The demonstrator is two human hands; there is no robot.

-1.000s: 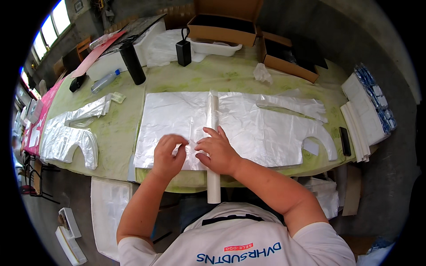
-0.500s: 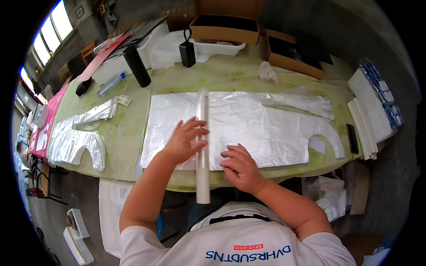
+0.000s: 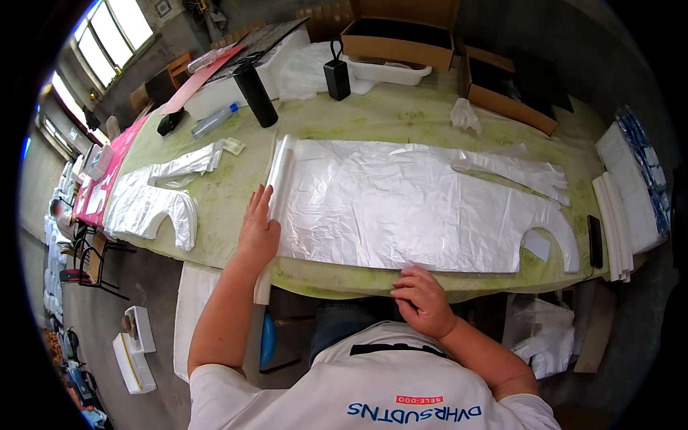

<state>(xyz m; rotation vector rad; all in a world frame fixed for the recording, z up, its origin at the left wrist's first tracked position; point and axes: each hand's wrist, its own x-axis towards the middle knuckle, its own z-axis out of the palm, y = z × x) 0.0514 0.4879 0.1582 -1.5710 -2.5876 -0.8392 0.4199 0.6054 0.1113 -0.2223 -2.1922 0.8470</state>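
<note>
My left hand (image 3: 258, 228) lies flat, fingers stretched out, against a long pale translucent roller tube (image 3: 282, 175). The tube rests along the left edge of a large sheet of shiny, garment-shaped plastic film (image 3: 380, 208), its lower end sticking out past the table's front edge. The film has a long sleeve-like strip and a curved cutout on its right side. My right hand (image 3: 424, 299), fingers loosely bent and holding nothing, is by the film's front edge; whether its fingertips touch the film I cannot tell.
A smaller piece of similar film (image 3: 154, 193) lies at left. Along the back stand a black cylinder (image 3: 256, 95), a plastic bottle (image 3: 213, 122), a black box with a loop (image 3: 336, 79) and cardboard boxes (image 3: 512, 100). A phone (image 3: 595, 241) and white rolls (image 3: 615, 226) lie at right.
The tube has travelled left across the film to its left edge, with my left hand beside it. My right hand has drawn back toward the table's front edge. The view has shifted.
</note>
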